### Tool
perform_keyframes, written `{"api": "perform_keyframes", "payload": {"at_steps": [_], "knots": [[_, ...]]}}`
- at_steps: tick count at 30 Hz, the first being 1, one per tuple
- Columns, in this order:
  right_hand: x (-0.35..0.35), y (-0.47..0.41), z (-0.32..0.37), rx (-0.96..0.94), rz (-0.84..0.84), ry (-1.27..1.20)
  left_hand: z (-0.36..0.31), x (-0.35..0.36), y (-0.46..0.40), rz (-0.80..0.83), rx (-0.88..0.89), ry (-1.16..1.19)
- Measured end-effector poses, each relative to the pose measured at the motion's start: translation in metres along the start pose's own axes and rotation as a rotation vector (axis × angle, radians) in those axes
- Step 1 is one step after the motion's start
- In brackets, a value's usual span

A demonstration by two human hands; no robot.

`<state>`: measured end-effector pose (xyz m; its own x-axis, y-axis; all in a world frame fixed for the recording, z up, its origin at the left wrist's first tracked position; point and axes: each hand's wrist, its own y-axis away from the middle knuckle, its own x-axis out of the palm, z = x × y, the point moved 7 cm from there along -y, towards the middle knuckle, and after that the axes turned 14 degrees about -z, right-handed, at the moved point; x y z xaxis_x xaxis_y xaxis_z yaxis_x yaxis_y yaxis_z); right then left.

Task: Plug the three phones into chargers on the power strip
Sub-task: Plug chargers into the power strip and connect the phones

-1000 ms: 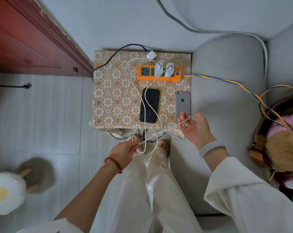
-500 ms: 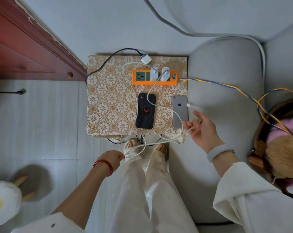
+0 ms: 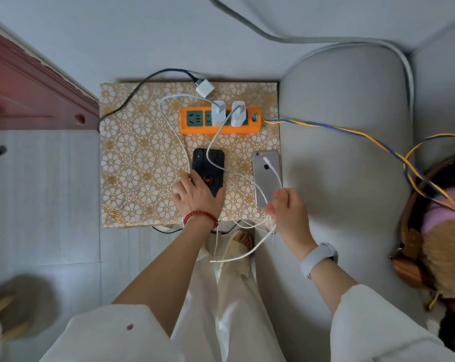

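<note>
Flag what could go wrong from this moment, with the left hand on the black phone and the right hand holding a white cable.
1. The silver phone lies at the table's right edge, just beside the right hand; a tug on the white cable draped over it may push it off.
2. The white cables cross over the black phone under the left hand; lifting it could snag them.
3. Loose cable hangs near the foot; it could catch.

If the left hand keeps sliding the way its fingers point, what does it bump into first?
The left hand already rests on the black phone, fingers pointing up the table. Going straight on, it would probably meet the white cable lying across that phone, then the orange power strip. Depth is hard to judge.
</note>
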<state>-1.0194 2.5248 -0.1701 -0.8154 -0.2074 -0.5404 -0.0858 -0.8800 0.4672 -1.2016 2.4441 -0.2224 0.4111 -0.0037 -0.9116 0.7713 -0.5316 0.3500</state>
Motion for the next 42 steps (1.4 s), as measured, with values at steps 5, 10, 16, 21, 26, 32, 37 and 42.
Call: {"api": "perform_keyframes", "payload": {"at_steps": [5,10,16,21,26,32,37,42], "knots": [[0.023,-0.018,-0.010,-0.055,0.041,0.077,0.006,0.021,0.001,-0.081,-0.091,-0.059],[0.037,-0.016,-0.026,0.039,0.085,0.026,0.010,0.018,-0.003,-0.108,-0.154,0.042],[0.043,-0.001,-0.032,0.114,0.107,-0.012,0.013,0.009,-0.007,-0.068,-0.105,0.033],[0.051,0.002,-0.039,0.153,0.123,-0.021,0.017,0.011,-0.009,-0.105,-0.043,-0.034],[0.056,-0.003,-0.043,0.163,0.137,-0.020,0.019,0.013,-0.013,-0.127,-0.010,-0.039],[0.057,-0.003,-0.046,0.161,0.136,-0.020,0.021,0.014,-0.014,-0.082,-0.041,0.003],[0.058,0.000,-0.049,0.194,0.118,-0.035,0.019,0.003,-0.008,-0.025,-0.078,0.061],[0.071,0.022,-0.053,0.238,0.132,-0.043,0.054,-0.025,0.014,0.063,-0.266,0.119]]}}
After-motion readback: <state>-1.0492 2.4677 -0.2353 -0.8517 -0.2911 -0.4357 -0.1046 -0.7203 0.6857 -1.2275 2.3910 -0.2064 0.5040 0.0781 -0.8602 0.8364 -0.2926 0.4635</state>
